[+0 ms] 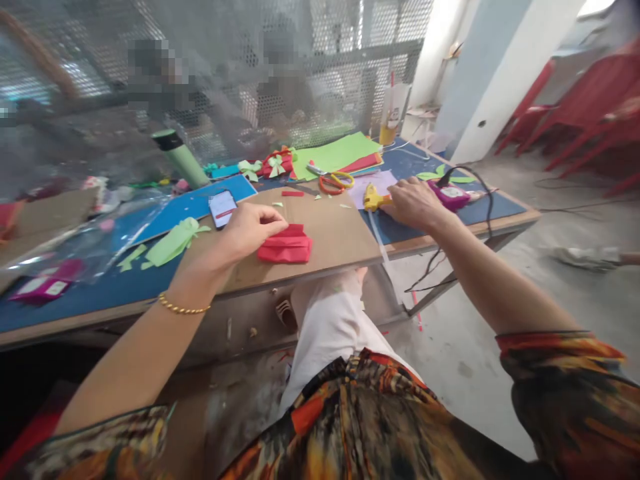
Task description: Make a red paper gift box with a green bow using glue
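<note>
A folded red piece [285, 245] lies on the brown cardboard [340, 233] near the table's front edge. My left hand [253, 230] is at its upper left side, with thumb and fingers pinched together at its top edge; what they hold, if anything, is too small to tell. My right hand [413, 202] is closed round the handle of a yellow glue gun [373, 199], whose nozzle end points left, above the cardboard's right edge. A thin red strip [293, 193] lies behind the folded piece. Scissors with orange and yellow handles [336, 183] rest at the cardboard's back edge.
A phone [223, 208] and a green bow shape [175, 241] lie to the left. Behind them stands a green bottle [181, 158]. Green sheets [340, 152] and a drink cup [391, 117] are at the back. A black cable [487, 193] hangs over the right edge.
</note>
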`<action>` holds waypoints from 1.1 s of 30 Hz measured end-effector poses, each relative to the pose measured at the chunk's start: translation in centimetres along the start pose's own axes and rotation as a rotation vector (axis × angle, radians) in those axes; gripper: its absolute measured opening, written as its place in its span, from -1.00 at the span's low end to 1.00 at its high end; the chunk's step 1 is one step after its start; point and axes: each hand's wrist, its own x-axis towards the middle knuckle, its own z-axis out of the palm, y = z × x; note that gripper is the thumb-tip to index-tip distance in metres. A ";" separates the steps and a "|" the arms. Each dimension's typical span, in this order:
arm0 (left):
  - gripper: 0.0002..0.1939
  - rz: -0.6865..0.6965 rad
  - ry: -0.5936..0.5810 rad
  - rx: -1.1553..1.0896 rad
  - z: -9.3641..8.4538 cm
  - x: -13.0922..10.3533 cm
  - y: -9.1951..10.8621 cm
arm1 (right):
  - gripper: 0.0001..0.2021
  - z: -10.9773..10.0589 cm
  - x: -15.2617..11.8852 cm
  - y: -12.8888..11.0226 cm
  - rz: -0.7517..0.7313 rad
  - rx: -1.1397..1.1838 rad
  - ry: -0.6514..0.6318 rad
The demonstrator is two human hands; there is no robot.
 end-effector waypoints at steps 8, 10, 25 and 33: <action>-0.84 -0.040 0.012 0.081 0.5 -0.3 -0.3 | -0.68 0.4 0.7 0.0 -0.012 0.036 -0.130; -0.85 -0.057 0.004 0.081 0.6 -0.4 -0.3 | -0.69 0.3 0.6 0.1 -0.010 0.033 -0.144; -0.76 -0.209 -0.064 0.053 0.0 0.4 1.8 | -0.62 -1.9 -6.5 -4.1 -0.076 0.960 -0.019; -0.80 -0.187 -0.059 -0.079 0.0 0.7 1.1 | -0.29 -1.9 -9.4 -9.3 -0.215 1.021 -0.175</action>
